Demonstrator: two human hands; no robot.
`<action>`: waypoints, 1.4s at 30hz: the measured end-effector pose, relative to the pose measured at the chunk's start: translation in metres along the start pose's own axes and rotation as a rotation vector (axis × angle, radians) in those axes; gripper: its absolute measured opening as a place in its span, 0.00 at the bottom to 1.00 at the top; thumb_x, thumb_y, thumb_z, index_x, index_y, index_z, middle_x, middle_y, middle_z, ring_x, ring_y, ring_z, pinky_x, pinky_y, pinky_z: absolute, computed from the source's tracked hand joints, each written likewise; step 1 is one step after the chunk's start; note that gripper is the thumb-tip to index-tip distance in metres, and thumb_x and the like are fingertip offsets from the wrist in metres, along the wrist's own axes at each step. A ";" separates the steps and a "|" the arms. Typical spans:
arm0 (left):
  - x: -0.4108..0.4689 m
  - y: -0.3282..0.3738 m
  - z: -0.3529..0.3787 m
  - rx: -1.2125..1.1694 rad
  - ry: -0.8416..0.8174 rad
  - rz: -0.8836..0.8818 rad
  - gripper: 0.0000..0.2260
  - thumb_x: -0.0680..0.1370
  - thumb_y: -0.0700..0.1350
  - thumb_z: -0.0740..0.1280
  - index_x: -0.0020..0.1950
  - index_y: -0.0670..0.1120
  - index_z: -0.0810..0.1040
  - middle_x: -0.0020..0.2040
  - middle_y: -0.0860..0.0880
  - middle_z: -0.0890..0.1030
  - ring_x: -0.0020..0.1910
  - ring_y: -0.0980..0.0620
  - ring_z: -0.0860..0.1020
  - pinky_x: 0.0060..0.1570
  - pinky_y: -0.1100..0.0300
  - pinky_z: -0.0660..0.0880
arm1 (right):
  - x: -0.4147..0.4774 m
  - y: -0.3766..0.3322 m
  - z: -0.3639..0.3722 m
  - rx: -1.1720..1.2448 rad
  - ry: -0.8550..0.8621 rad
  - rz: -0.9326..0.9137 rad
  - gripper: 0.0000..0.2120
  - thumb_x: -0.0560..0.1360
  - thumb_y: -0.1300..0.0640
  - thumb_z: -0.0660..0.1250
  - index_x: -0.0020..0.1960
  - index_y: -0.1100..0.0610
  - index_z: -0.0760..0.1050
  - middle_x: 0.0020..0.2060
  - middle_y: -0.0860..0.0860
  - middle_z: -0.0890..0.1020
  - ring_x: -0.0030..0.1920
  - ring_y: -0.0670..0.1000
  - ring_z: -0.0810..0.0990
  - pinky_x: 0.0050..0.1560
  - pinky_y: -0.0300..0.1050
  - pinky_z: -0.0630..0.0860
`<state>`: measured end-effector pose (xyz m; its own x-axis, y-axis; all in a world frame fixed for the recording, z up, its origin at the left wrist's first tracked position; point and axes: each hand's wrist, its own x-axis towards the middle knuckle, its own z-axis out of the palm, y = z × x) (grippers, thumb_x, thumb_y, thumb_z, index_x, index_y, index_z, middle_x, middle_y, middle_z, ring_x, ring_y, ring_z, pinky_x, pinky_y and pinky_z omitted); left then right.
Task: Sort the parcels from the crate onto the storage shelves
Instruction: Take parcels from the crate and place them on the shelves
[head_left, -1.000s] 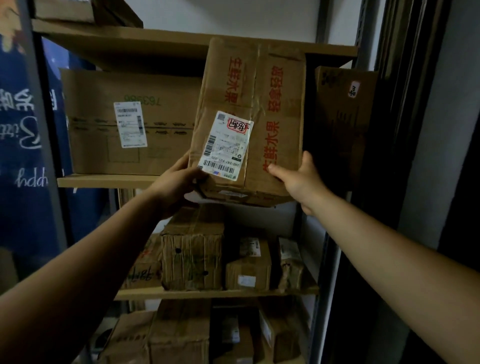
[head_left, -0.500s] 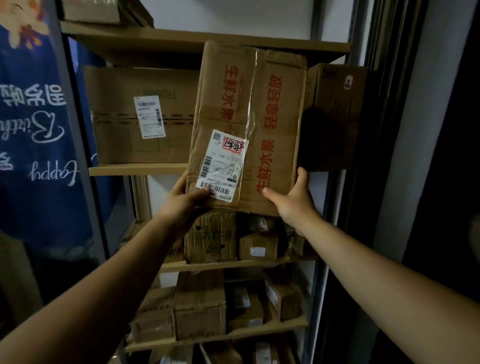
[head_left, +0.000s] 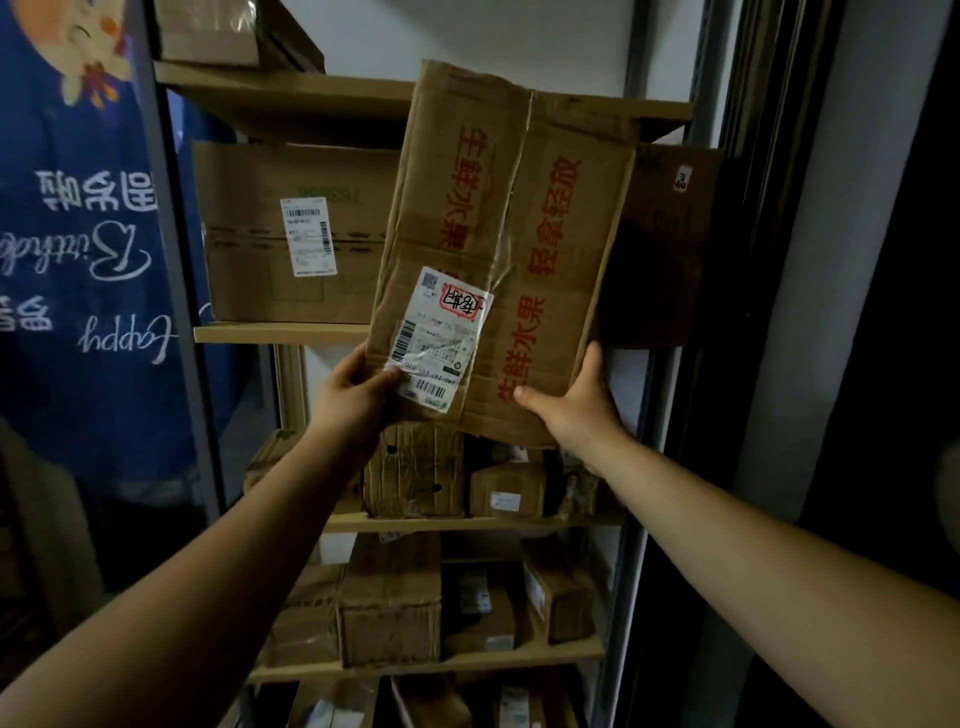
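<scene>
The fingers (head_left: 387, 376) of the left hand (head_left: 348, 402) are curled around the lower left corner of a large cardboard parcel (head_left: 506, 249), with the thumb pressed on the edge of its white shipping label (head_left: 441, 338). The right hand (head_left: 576, 402) holds the lower right corner; its thumb lies flat on the front face and the other fingers are hidden behind the cardboard. Both bare forearms reach up from the bottom corners of the frame.

The parcel is in the centre of the frame, held upright and a little tilted, in front of the storage shelves (head_left: 280, 332). It has red printed characters and clear tape down its middle.

Behind it, at centre left, a wide box (head_left: 291, 234) with its own label stands on a shelf, and a darker box (head_left: 670, 244) is seen at its right edge. Below the hands, smaller parcels (head_left: 415, 473) fill the lower shelves. On the far left of the frame hangs a blue banner (head_left: 88, 260) with white writing.
</scene>
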<state>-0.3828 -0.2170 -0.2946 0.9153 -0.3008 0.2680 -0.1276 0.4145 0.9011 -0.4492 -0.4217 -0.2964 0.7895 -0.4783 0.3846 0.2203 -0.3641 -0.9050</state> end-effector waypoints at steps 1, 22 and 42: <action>0.000 0.002 0.002 0.017 0.019 0.009 0.11 0.80 0.38 0.59 0.61 0.46 0.73 0.54 0.44 0.80 0.49 0.45 0.83 0.44 0.49 0.82 | 0.002 -0.004 -0.002 0.018 0.008 -0.013 0.48 0.72 0.59 0.72 0.77 0.54 0.40 0.69 0.50 0.66 0.69 0.51 0.67 0.67 0.49 0.65; -0.001 0.060 -0.050 0.360 0.259 0.108 0.26 0.76 0.39 0.66 0.73 0.50 0.64 0.58 0.49 0.75 0.49 0.48 0.80 0.40 0.54 0.80 | 0.045 -0.051 -0.044 0.337 0.242 0.002 0.16 0.74 0.60 0.70 0.56 0.54 0.66 0.49 0.50 0.76 0.54 0.55 0.78 0.55 0.61 0.77; 0.003 0.056 -0.043 0.358 0.375 0.230 0.13 0.80 0.45 0.62 0.64 0.49 0.73 0.55 0.50 0.79 0.51 0.51 0.80 0.42 0.57 0.79 | 0.024 -0.011 -0.023 0.234 0.155 0.137 0.31 0.75 0.57 0.69 0.72 0.54 0.58 0.66 0.55 0.70 0.62 0.57 0.72 0.61 0.54 0.72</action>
<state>-0.3708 -0.1574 -0.2582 0.9133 0.1158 0.3905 -0.4016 0.0961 0.9108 -0.4462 -0.4471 -0.2728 0.7284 -0.6328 0.2628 0.2578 -0.1024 -0.9608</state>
